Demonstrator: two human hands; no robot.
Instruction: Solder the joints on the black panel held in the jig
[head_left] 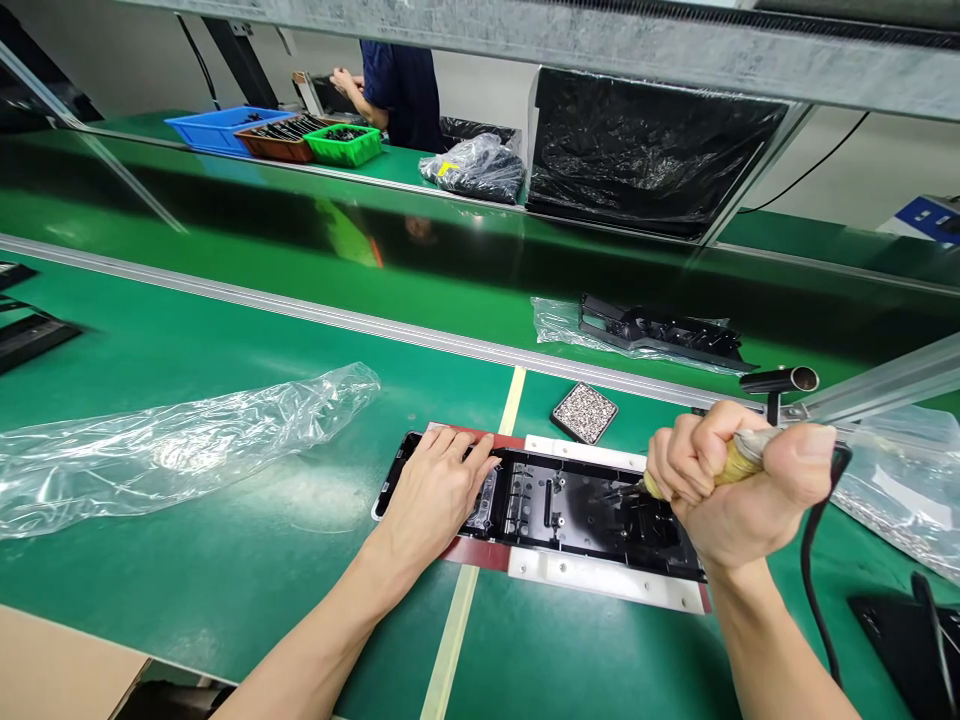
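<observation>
A long black plastic housing [577,505] lies open side up between white metal strips on a dark red base. Across its left end rests my left hand [442,485], fingers stretched out and pressing on the edge and inside. My right hand [739,490] is wrapped round a screwdriver [739,462] with a yellowish handle. Its thin shaft points left and down into the housing; whether the tip touches anything is hard to make out. Just behind the housing stands a small square black tray [556,416] full of tiny silvery screws.
A clear plastic bag [187,440] lies to the left. Behind the metal rail sit black plastic parts [660,330] on plastic film. A black cable [810,580] runs at the right, near a metal tube [780,380]. A co-worker [401,95] stands beyond several coloured bins.
</observation>
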